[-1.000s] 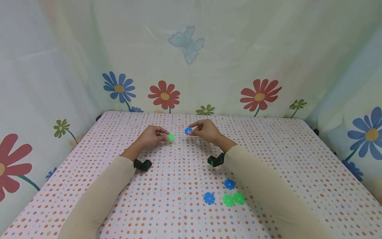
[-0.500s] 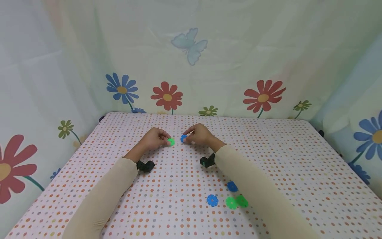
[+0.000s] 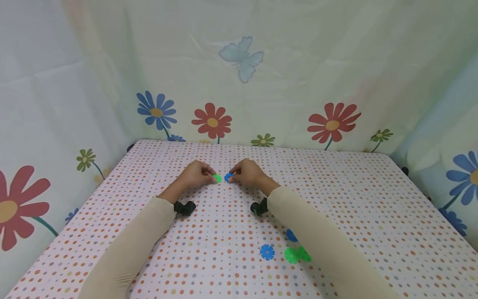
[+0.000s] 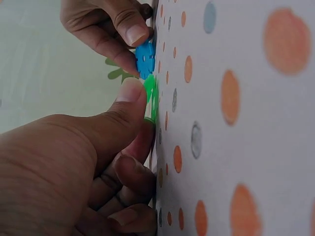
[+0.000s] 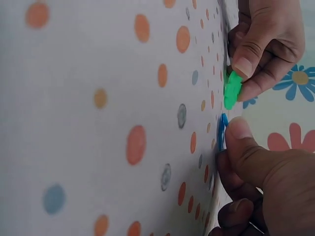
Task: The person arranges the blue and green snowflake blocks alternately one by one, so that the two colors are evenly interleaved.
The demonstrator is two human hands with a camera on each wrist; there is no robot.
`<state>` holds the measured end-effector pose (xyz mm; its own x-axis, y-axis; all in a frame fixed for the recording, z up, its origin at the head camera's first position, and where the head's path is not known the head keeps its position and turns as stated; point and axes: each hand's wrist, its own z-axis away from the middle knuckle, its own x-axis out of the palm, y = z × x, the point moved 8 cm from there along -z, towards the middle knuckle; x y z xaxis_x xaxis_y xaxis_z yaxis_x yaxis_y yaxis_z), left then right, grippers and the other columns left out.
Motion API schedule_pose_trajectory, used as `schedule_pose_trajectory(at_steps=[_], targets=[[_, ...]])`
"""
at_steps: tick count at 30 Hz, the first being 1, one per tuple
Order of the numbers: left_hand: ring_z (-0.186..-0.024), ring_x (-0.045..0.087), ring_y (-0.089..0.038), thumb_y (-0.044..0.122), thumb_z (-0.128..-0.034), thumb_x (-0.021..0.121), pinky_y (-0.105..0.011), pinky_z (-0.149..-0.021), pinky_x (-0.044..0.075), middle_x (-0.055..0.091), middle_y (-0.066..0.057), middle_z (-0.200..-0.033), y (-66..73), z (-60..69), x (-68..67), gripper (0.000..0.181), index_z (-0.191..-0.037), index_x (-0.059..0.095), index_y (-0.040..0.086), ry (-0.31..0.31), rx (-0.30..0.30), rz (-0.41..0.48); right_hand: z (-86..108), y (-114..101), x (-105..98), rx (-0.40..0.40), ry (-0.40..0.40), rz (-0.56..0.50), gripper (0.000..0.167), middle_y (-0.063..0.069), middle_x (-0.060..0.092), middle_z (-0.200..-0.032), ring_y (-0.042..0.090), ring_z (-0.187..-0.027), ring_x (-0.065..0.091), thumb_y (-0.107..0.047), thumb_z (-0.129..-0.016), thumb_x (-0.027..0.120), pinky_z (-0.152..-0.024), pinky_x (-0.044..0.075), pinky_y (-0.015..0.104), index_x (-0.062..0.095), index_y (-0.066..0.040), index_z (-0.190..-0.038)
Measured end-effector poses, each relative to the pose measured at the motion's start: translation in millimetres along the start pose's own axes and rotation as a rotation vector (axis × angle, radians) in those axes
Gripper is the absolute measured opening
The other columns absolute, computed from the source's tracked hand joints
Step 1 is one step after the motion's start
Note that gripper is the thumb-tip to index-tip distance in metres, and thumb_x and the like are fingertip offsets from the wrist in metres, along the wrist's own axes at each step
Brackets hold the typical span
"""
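Note:
Between thumb and fingers my left hand [image 3: 196, 174] pinches a green notched disc [image 3: 218, 178], low over the dotted tablecloth. Facing it, my right hand [image 3: 249, 173] pinches a blue notched disc [image 3: 227, 177]. In the head view a narrow gap parts the two discs. The left wrist view shows the blue disc [image 4: 145, 60] tilted nearly upright, just past the green disc [image 4: 151, 98], which the left thumb partly covers. From the right wrist, the green disc [image 5: 233, 90] appears tilted too, and the blue one [image 5: 222, 132] is mostly behind the right thumb.
Near the right forearm lie more discs: a blue disc [image 3: 267, 252], a green disc [image 3: 291, 255], another green disc [image 3: 304, 254] touching it, and a blue disc [image 3: 291, 235] partly hidden by the sleeve. A flowered curtain [image 3: 284, 83] stands behind the dotted table [image 3: 209, 257].
My right hand has moved left and nearer, bringing the blue disc close to the green one. The left hand has shifted only slightly. The head view has turned a little.

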<state>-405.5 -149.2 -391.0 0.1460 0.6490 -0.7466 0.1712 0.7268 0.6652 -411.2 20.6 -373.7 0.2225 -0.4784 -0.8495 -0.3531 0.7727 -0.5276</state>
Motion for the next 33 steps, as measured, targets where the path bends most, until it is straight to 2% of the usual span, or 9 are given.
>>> schedule_pose_trajectory(at_steps=[11, 18, 21, 26, 33], targets=[[-0.076, 0.059, -0.014, 0.027, -0.0867, 0.077, -0.028, -0.070, 0.047, 0.068, -0.001, -0.089, 1.5, 5.6, 2.3, 0.021, -0.103, 0.074, 0.014, -0.011, 0.021, -0.011, 2.3, 1.1, 5.3, 0.021, -0.006, 0.023, 0.034, 0.001, 0.075, -0.096, 0.010, -0.077, 0.058, -0.032, -0.089, 0.074, -0.069, 0.045, 0.024, 0.074, -0.014, -0.118], [-0.079, 0.060, -0.015, 0.027, -0.0882, 0.076, -0.031, -0.073, 0.048, 0.066, -0.002, -0.089, 1.8, 7.8, 1.1, 0.019, -0.103, 0.072, 0.015, -0.002, 0.028, -0.028, 1.7, -1.4, 7.1, 0.007, -0.010, 0.025, 0.036, 0.001, 0.075, -0.095, 0.010, -0.070, 0.053, -0.032, -0.089, 0.074, -0.065, 0.041, 0.022, 0.073, -0.013, -0.120], [-0.078, 0.059, -0.015, 0.026, -0.0886, 0.075, -0.030, -0.072, 0.048, 0.066, -0.002, -0.089, 2.1, 7.3, 1.7, 0.019, -0.102, 0.072, 0.014, -0.005, 0.033, -0.027, 2.4, -1.5, 7.1, 0.005, -0.016, 0.033, 0.037, 0.001, 0.076, -0.100, 0.009, -0.071, 0.053, -0.033, -0.090, 0.073, -0.065, 0.041, 0.022, 0.072, -0.013, -0.121], [-0.079, 0.060, -0.015, 0.026, -0.0891, 0.075, -0.029, -0.071, 0.048, 0.067, -0.002, -0.091, 3.5, 6.1, 2.8, 0.018, -0.102, 0.073, 0.014, -0.013, 0.036, -0.035, 4.0, -1.0, 7.1, -0.002, -0.027, 0.051, 0.037, 0.001, 0.075, -0.111, 0.009, -0.078, 0.056, -0.033, -0.090, 0.073, -0.068, 0.042, 0.023, 0.072, -0.015, -0.121], [-0.084, 0.062, -0.016, 0.026, -0.0879, 0.076, -0.030, -0.075, 0.049, 0.068, -0.002, -0.097, 5.1, 4.7, 3.8, 0.019, -0.103, 0.073, 0.014, -0.010, 0.024, -0.025, 6.3, 1.5, 5.6, -0.019, -0.014, 0.021, 0.033, 0.003, 0.075, -0.112, 0.014, -0.097, 0.067, -0.032, -0.089, 0.074, -0.080, 0.051, 0.028, 0.074, -0.014, -0.117]])
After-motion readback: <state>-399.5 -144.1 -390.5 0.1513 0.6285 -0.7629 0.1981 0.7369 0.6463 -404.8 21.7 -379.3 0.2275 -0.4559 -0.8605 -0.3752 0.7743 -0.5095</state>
